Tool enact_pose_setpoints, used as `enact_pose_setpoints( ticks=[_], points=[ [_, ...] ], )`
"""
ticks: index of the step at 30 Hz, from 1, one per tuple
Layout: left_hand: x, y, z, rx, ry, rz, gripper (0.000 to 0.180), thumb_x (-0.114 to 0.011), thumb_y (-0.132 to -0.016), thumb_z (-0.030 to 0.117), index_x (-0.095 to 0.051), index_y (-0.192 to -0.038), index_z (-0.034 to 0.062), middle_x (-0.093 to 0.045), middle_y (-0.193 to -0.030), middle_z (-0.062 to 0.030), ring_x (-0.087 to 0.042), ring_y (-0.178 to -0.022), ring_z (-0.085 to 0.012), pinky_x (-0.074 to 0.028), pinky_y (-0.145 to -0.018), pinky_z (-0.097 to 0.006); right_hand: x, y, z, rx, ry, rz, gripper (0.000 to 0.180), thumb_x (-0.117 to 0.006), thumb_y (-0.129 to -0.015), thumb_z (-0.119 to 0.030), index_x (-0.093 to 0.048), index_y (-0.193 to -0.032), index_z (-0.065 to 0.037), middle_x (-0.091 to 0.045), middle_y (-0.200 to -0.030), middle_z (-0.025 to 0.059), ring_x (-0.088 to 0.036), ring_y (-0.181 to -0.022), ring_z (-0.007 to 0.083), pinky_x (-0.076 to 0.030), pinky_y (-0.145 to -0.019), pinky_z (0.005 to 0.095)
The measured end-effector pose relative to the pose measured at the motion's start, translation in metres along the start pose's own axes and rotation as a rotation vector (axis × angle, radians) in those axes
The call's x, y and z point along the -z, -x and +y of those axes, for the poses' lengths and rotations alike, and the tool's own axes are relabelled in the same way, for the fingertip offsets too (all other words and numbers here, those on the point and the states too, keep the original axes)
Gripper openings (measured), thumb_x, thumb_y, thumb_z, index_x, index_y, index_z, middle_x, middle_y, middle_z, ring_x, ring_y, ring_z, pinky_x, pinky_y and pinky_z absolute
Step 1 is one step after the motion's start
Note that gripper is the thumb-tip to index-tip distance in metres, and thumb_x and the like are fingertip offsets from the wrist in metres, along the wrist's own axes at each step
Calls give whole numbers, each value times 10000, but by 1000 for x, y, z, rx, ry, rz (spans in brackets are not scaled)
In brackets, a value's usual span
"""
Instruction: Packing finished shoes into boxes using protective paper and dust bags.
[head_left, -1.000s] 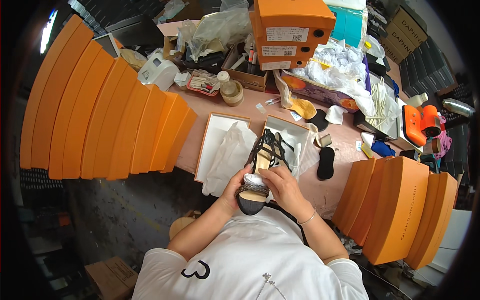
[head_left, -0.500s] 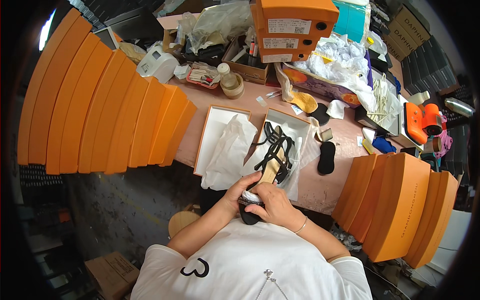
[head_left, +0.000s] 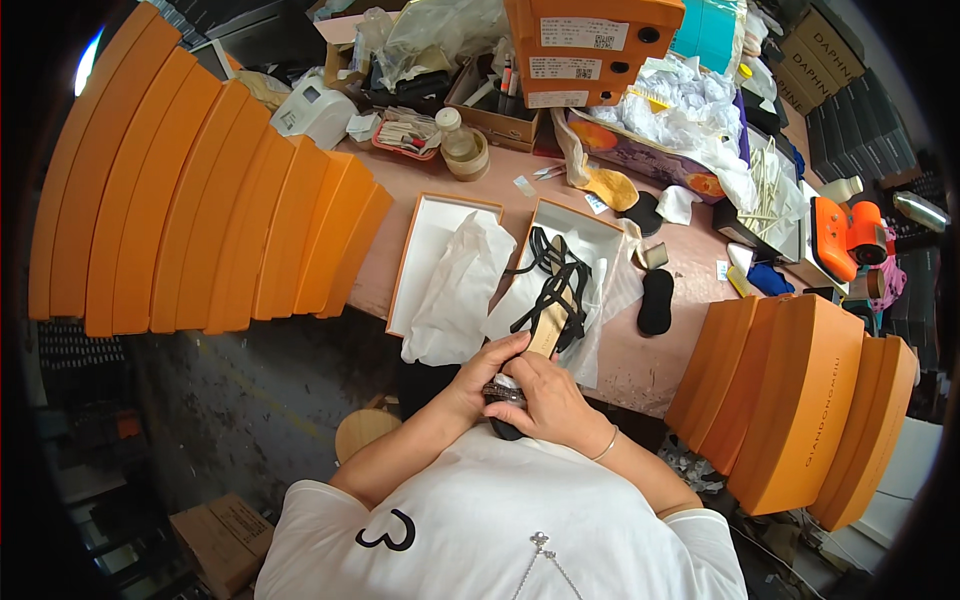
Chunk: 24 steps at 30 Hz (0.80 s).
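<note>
I am holding a black strappy sandal [head_left: 545,310] in both hands at the near edge of the table [head_left: 690,330]. My left hand [head_left: 482,375] is curled around its heel end, and my right hand [head_left: 548,400] is closing over it from above, its toe over the open shoebox [head_left: 585,225].

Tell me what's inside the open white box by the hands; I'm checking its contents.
The open box holds white tissue paper and a black strappy sandal; anything beneath the paper is covered.
</note>
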<state>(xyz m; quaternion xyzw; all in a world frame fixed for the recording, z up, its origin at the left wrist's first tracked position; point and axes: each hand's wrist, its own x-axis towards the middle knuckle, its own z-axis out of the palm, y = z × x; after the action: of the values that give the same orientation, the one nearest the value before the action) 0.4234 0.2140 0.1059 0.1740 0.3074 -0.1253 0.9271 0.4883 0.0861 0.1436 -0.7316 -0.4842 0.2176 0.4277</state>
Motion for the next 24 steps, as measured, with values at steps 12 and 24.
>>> enact_pose_setpoints(
  ticks=[12,24],
  points=[
    [7,-5,4,84,-76,7,415,-522,-955,358,-557,-1206,30,-605,-1158,-154,-612,-1059,-230,-503,-923,-360,22,-13,-10,14,83,-199,418,-630,-840,-455,-624,-870,-38,-604,-939,173,-592,-849,350,-453,-736,420],
    [35,-19,71,161,-922,-323,258,-523,-914,201,-652,-1040,17,-659,-967,-87,-620,-837,-160,-478,-747,-269,58,-9,31,88,151,-404,499,-738,-749,-246,-574,-1209,-143,-618,-1041,112,-593,-936,304,-464,-845,381]
  ],
)
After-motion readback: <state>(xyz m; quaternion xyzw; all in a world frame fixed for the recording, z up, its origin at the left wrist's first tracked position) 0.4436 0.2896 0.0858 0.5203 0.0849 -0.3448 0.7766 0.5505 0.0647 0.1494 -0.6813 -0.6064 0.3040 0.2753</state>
